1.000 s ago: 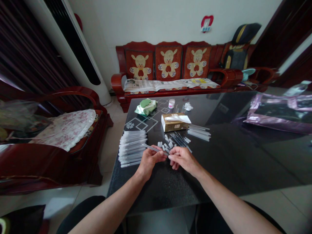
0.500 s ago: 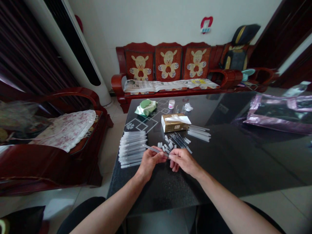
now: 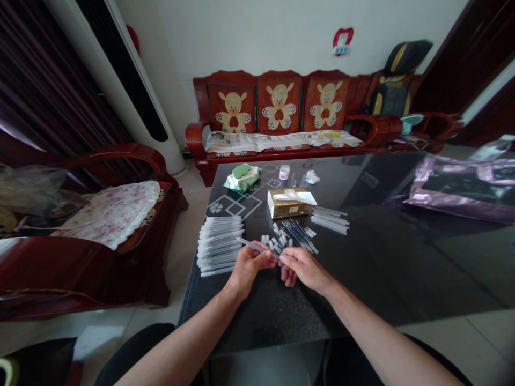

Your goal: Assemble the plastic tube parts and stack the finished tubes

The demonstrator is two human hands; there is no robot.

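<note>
My left hand [image 3: 247,266] is closed around a thin translucent pen barrel [image 3: 251,244] that points up and to the left. My right hand [image 3: 302,267] pinches at the barrel's near end, fingertips meeting the left hand's; what it pinches is too small to make out. Both hands hover over the dark table [image 3: 362,279]. Just beyond them lie several small grey caps [image 3: 274,240] and a bunch of thin dark refills [image 3: 298,232]. A neat row of finished white pens [image 3: 218,245] lies to the left, and a smaller stack of white barrels [image 3: 329,220] to the right.
A brown cardboard box [image 3: 290,202] stands behind the parts, with a green wipes pack [image 3: 242,176], a small white jar [image 3: 284,171] and crumpled paper [image 3: 311,176] further back. A pink plastic bag [image 3: 462,187] lies far right. A red wooden sofa [image 3: 281,115] and an armchair [image 3: 100,225] border the table.
Both hands stay together on the barrel with only tiny finger shifts. The view has drifted slightly.
</note>
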